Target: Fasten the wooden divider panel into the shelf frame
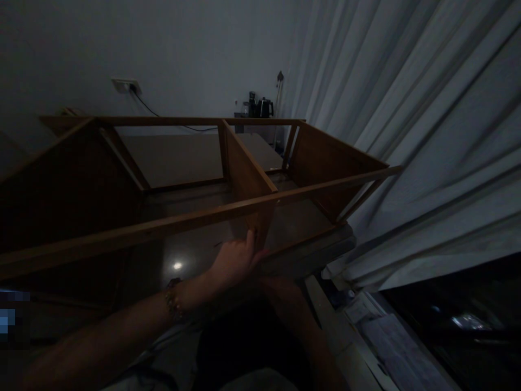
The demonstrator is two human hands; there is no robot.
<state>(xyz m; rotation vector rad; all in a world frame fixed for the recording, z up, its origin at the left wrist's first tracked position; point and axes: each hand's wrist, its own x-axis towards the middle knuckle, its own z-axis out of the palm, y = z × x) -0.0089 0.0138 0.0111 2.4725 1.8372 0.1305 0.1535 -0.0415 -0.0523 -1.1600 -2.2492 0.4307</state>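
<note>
Dim grey wall [163, 43] and long pale curtains [427, 136] close in the room, with a socket [126, 85] and its trailing cable on the wall and a dark kettle [264, 107] on a far surface. On the glossy floor [191, 255], which throws back one spot of light, lies an open wooden frame [321, 157]: flat brown boards with square edges and a matt veneer look, joined into two bays.

A centre divider [244, 168] runs between the back rail and the thin front rail [163, 225], which crosses the whole width. The left hand [236, 260], a beaded bracelet [173, 298] on its wrist, is curled around the divider's lower front edge just under that rail, thumb up against the board. The right hand [280, 288] sits lower and close by, in deep shadow; I cannot tell whether it holds anything or how its fingers stand.

The work looks like furniture assembly, at the point of seating or steadying the divider where it meets the front rail. Going on from here seems to call for keeping that board square and flush at the joint, firm pressure on a thin edge, and better light on the lower hand.
</note>
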